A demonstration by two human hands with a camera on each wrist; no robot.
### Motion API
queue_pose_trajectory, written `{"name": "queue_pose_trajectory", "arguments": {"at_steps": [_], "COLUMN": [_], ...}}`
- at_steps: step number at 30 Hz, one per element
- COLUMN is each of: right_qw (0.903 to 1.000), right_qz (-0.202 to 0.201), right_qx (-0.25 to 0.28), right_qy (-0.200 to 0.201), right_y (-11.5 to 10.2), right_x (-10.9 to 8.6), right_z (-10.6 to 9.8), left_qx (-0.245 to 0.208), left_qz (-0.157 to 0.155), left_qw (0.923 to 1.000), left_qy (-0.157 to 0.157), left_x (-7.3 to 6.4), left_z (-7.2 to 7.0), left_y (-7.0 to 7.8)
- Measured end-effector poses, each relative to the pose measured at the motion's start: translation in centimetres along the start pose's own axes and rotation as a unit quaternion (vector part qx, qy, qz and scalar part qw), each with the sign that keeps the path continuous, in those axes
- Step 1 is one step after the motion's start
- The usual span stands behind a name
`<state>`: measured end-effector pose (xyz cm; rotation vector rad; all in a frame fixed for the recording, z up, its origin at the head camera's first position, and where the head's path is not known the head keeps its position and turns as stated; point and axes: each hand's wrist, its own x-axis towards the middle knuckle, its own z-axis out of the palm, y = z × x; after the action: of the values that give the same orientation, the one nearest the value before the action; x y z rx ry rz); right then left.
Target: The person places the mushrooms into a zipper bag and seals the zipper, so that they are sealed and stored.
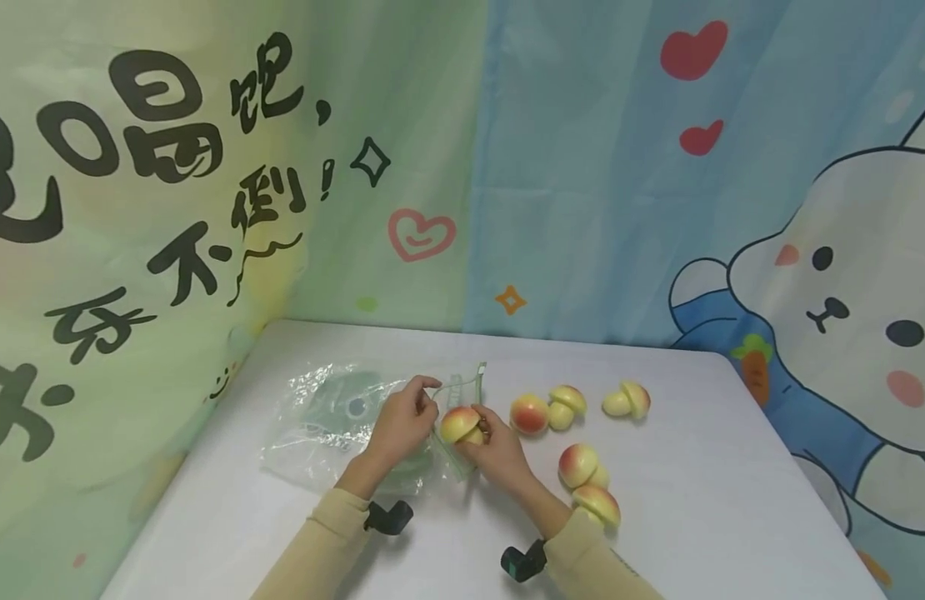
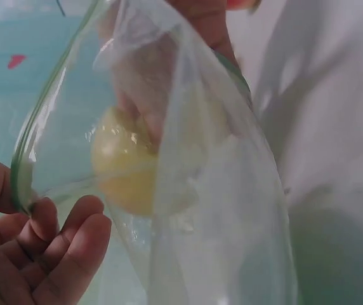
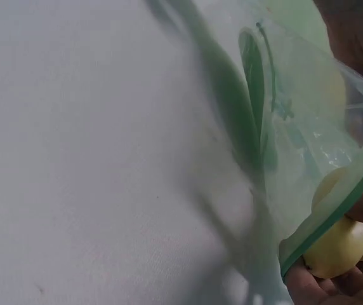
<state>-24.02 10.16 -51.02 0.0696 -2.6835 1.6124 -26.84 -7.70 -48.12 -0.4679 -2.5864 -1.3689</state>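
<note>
The left hand [image 1: 404, 423], as I observe it from my remote post, pinches the green-edged rim of a clear zip bag [image 2: 232, 222] between thumb and fingertip, its other fingers loosely bent. The right hand [image 1: 502, 454] holds a mushroom-shaped piece [image 1: 459, 423], thumb on one side and curled fingers on the other; this piece, with its red-and-yellow cap, sits between the two hands at the bag's mouth, partly behind the film. Beyond and to the right of the right hand I count three similar pieces [image 1: 567, 398]; two more [image 1: 580, 463] lie close together beside its forearm. Left of the left hand, crinkled clear plastic [image 1: 308, 467] spreads over the white table [image 1: 702, 467]. Both wrists carry black cameras [image 1: 389, 517].
</note>
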Motion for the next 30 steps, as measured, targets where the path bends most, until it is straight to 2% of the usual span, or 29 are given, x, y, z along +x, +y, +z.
{"name": "queue_pose_trajectory", "arguments": {"at_steps": [6, 11, 14, 19, 23, 30], "right_qw": [0.9975, 0.9915, 0.9883, 0.9873, 0.9879, 0.9862], "right_qz": [-0.028, -0.06, -0.064, -0.069, -0.073, -0.099], "right_qx": [-0.065, -0.114, -0.133, -0.131, -0.121, -0.104], "right_qy": [0.0, -0.022, -0.037, -0.057, -0.064, -0.082], "right_y": [0.2, 0.1, 0.1, 0.4, 0.4, 0.4], "right_x": [0.0, 0.5, 0.8, 1.0, 1.2, 1.2], "right_z": [0.8, 1.1, 1.3, 1.6, 1.8, 2.1], "left_qx": [-0.005, -0.006, -0.005, -0.003, -0.001, 0.006], "left_qz": [-0.007, 0.003, 0.003, -0.015, -0.013, -0.015], "left_qw": [0.9998, 0.9999, 0.9998, 0.9996, 0.9996, 0.9986], "left_qy": [-0.019, -0.016, -0.019, -0.023, -0.025, -0.051], "left_x": [-0.6, -0.7, -0.7, -0.9, -0.9, -1.0], "left_z": [0.3, 0.4, 0.4, 0.2, 0.0, 0.0], "left_y": [-0.1, 0.1, 0.2, 0.3, 0.2, -0.1]}}
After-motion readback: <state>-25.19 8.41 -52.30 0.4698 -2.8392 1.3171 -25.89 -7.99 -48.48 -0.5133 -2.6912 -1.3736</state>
